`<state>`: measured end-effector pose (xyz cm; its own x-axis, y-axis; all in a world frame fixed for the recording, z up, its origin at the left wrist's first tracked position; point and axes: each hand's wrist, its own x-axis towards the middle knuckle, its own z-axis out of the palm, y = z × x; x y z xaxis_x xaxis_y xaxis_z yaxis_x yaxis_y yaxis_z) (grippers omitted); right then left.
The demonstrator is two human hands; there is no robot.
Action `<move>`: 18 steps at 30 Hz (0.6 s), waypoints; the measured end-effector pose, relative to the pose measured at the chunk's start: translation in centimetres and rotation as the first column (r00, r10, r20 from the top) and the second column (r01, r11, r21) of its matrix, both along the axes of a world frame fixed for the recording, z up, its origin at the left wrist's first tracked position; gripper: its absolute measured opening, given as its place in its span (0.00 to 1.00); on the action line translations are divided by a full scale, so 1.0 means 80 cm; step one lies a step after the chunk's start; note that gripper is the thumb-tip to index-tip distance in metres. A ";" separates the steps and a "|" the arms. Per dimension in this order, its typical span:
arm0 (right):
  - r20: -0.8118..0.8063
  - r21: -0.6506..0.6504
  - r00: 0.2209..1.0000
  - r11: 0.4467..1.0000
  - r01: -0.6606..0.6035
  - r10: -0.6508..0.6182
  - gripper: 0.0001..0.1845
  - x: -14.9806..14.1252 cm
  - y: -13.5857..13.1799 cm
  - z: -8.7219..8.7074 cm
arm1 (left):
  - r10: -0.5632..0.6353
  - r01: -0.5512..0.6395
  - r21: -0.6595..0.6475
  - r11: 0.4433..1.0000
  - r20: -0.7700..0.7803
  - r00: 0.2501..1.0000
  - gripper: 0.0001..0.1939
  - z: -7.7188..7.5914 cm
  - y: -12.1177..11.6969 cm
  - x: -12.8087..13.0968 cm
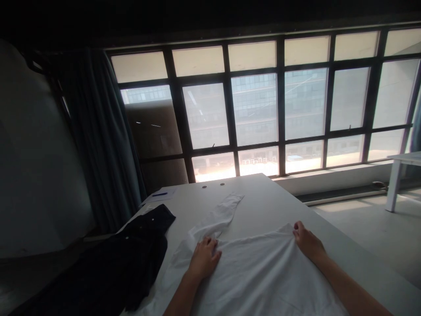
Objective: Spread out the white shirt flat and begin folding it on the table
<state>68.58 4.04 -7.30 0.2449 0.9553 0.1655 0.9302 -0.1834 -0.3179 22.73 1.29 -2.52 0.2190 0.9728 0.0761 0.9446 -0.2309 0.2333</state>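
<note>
A white long-sleeved garment [253,267] lies spread on a white table [263,197]. One sleeve [220,215] stretches away toward the window. My left hand [204,256] rests flat on the cloth near where that sleeve begins, fingers slightly apart. My right hand [307,243] lies at the garment's far right corner, its fingertips curled onto the cloth edge.
A dark garment [131,259] is heaped on the table's left side. A sheet of paper with a blue pen [160,194] lies at the far left corner. Behind stand a large grid window [263,109], a grey curtain [101,145] and another white table [399,175].
</note>
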 end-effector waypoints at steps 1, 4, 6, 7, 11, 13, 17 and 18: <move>0.016 0.005 1.000 1.000 -0.013 0.013 0.12 -0.002 -0.001 0.001 | 0.000 0.000 -0.027 1.000 -0.001 1.000 0.26 0.001 0.001 -0.002; 0.087 0.029 0.996 0.999 -0.038 0.036 0.14 -0.009 -0.007 0.003 | 0.020 -0.021 -0.103 0.994 -0.014 1.000 0.31 0.003 0.001 -0.006; 0.139 0.050 0.990 0.999 -0.023 0.016 0.16 -0.015 -0.011 0.007 | 0.029 -0.033 -0.138 0.990 -0.032 0.999 0.33 0.002 0.001 -0.008; 0.168 0.064 0.986 0.998 -0.008 -0.003 0.18 -0.018 -0.013 0.010 | 0.029 -0.035 -0.145 0.989 -0.043 0.999 0.34 0.001 0.001 -0.009; 0.261 0.058 0.964 0.995 -0.076 0.058 0.22 -0.043 -0.019 0.025 | 0.018 -0.026 -0.104 0.994 -0.074 0.997 0.34 -0.004 0.001 -0.008; 0.234 0.002 0.949 0.976 -0.216 0.210 0.21 -0.066 -0.020 0.030 | 0.027 -0.032 -0.069 0.997 -0.078 0.997 0.33 -0.007 0.002 -0.007; 0.020 -0.097 0.886 0.883 -0.460 0.463 0.31 -0.119 -0.029 0.021 | 0.039 -0.042 -0.038 0.998 -0.074 0.996 0.32 -0.011 0.003 -0.005; -0.015 -0.108 0.873 0.867 -0.486 0.487 0.35 -0.130 -0.033 0.017 | 0.037 -0.040 -0.036 0.999 -0.073 0.997 0.32 -0.011 0.003 -0.005</move>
<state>58.19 1.40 -5.93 -0.2568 0.9648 0.0573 0.9140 0.2617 -0.3100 22.32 1.53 -3.44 0.1848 0.9825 0.0250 0.9674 -0.1863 0.1716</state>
